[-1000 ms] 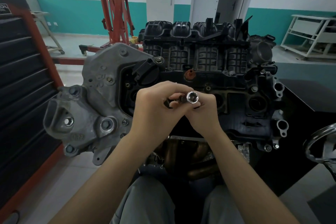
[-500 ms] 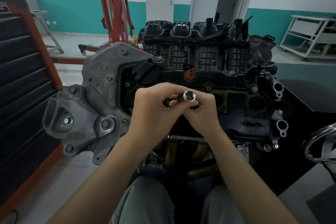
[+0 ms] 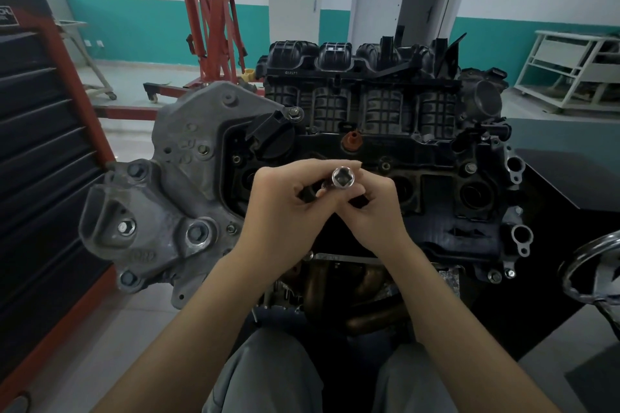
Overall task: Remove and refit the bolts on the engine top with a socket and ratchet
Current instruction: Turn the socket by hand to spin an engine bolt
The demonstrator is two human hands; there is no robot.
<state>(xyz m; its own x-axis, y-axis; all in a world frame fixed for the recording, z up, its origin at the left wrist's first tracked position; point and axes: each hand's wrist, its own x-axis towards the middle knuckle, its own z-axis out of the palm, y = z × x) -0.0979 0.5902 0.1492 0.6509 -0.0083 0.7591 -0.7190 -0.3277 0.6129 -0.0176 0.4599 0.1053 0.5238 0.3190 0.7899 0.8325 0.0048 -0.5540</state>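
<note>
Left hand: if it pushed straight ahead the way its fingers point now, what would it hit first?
The left hand points rightward at the right hand, both pinching the socket. It would likely meet the right hand's fingers first; depth is hard to judge.

Counting what we are seeing over the engine

We are seeing two hands, left hand (image 3: 285,214) and right hand (image 3: 375,211), one chrome socket (image 3: 343,177), one engine (image 3: 385,151), one red hoist (image 3: 211,20), one tool cabinet (image 3: 43,151), one white rack (image 3: 570,74).
</note>
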